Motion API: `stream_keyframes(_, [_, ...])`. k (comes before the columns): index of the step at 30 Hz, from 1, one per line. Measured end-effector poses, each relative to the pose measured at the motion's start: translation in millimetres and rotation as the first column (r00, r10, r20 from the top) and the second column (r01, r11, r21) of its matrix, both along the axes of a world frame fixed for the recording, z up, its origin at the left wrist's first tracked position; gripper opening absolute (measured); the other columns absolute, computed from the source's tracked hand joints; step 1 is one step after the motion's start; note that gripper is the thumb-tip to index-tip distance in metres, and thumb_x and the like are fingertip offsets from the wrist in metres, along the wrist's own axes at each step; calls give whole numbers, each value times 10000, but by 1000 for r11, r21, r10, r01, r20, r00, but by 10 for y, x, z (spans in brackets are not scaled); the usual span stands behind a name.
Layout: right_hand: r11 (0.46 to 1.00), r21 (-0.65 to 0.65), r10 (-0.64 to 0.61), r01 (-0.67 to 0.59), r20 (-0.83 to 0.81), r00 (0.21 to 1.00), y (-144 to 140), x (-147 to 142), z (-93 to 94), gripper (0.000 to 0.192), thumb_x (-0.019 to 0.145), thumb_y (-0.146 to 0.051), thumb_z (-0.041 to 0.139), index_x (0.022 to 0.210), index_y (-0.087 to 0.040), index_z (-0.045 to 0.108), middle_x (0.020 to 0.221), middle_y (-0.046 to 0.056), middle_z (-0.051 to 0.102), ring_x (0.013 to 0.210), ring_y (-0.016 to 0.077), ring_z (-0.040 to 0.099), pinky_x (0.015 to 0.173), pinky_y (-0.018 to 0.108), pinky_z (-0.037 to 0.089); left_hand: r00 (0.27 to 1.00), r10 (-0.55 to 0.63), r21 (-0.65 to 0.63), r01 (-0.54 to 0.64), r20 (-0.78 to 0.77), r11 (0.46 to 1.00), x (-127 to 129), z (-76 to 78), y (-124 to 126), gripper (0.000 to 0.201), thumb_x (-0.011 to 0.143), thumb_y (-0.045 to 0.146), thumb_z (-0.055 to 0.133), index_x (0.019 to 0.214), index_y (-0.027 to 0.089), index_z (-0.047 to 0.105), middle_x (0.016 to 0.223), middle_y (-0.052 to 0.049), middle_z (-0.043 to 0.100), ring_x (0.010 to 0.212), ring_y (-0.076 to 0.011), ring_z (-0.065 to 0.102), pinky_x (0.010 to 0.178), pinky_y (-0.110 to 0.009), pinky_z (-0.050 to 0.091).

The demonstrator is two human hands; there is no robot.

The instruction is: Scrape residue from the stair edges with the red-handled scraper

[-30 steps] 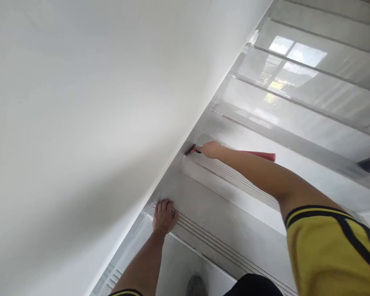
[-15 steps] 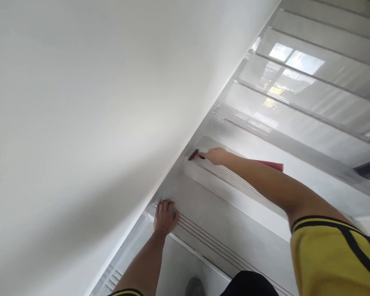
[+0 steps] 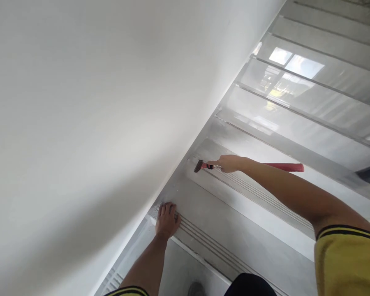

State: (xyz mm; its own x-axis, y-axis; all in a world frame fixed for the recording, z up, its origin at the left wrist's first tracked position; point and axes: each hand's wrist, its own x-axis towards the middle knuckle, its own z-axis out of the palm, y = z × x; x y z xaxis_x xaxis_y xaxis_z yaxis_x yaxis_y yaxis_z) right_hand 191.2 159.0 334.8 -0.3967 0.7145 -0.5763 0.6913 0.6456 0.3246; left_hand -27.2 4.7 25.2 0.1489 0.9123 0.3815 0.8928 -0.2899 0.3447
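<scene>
My right hand is closed around a long red-handled tool with a short, wide brown head. Whether that head is a brush or a scraper I cannot tell. The head lies at the wall end of a grooved stair edge, and the handle's rear shows beyond my forearm. Lower down, my left hand rests with fingers spread on the grooved edge of another step, close to the wall. Nothing shows in its fingers.
A smooth white wall fills the left side. Glossy grey stairs rise to the upper right, with window reflections on them. My dark-clad knee and a shoe tip are at the bottom.
My right hand and the tool have drawn back to the right and slightly down, away from the wall. More of the handle shows. My left hand stays on its step.
</scene>
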Motion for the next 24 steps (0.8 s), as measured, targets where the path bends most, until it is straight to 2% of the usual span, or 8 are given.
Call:
stream_keyframes(3, [1000,-7,-13,13,-51,999,-4,27,17,689,798,-164,455,1439,-277,229,855,113,599,596,162,542,501,225,319,1000,3,-2,-3,-3,1000,-2,-7,-3,315,776,295,522,1037,136,600,1083,-120,546,1060,-285,456,1014,-473,309])
stream_keyframes(8, [999,-9,-51,50,-131,990,-3,81,-93,681,794,-180,454,1438,-243,243,833,111,591,575,148,520,497,218,308,1000,-5,-8,4,-2,1000,0,-27,4,324,764,291,533,1047,143,594,1084,-117,551,1066,-280,457,1024,-477,299])
stream_keyframes(12, [998,-11,-55,54,-185,981,46,114,-148,685,780,-178,465,1429,-263,264,846,102,587,574,139,507,506,215,307,1000,1,-7,-1,-7,1000,3,-42,13,326,763,283,530,1051,143,592,1087,-119,548,1064,-282,454,1026,-483,294])
stream_keyframes(17, [994,-78,-98,81,-246,964,6,200,-108,705,777,-185,467,1437,-281,237,785,67,578,540,126,480,514,214,312,1000,-12,-13,12,10,1000,0,-38,12,331,752,289,543,1045,146,593,1081,-119,548,1061,-283,453,1017,-480,306])
stream_keyframes(24, [985,-107,-160,134,-301,940,39,160,-84,720,774,-197,497,1436,-303,236,792,51,582,516,107,453,519,219,317,1000,10,-7,-10,-7,1000,8,13,0,315,770,293,524,1039,145,593,1070,-118,547,1044,-284,458,1012,-483,309])
